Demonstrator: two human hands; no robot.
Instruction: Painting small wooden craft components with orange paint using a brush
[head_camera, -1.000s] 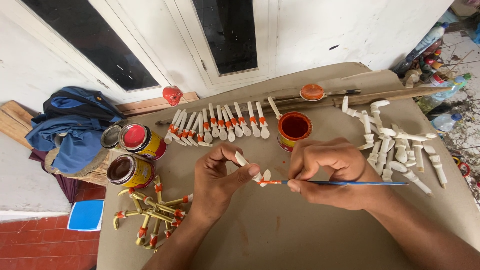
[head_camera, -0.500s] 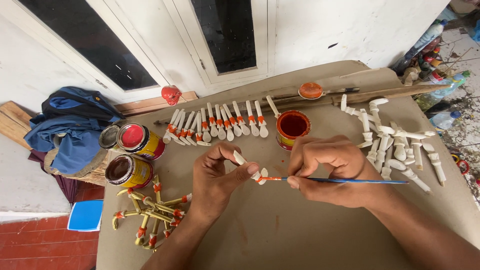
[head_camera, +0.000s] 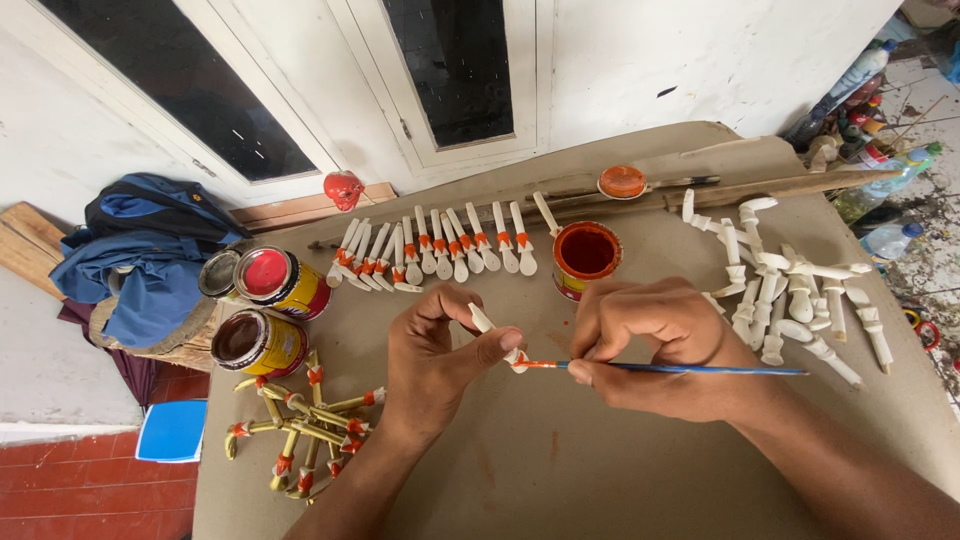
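We have the small white wooden peg (head_camera: 492, 332) pinched in our left hand (head_camera: 432, 362), thumb and fingers closed on it, held up above the brown paper-covered table (head_camera: 560, 470), just in front of the open tin of orange paint (head_camera: 586, 258). Our right hand (head_camera: 655, 345) is closed round the blue-handled brush (head_camera: 680, 369), its orange tip touching the peg near our thumb. To lay a clean band, we judge it best to hold the brush steady and roll the peg slowly between the fingers, letting the bristles barely kiss the wood. Keep the thumb clear of the wet ring! The row of banded pegs (head_camera: 430, 250) shows the stripe height to match; the unpainted pile (head_camera: 790, 285) lies to the right.
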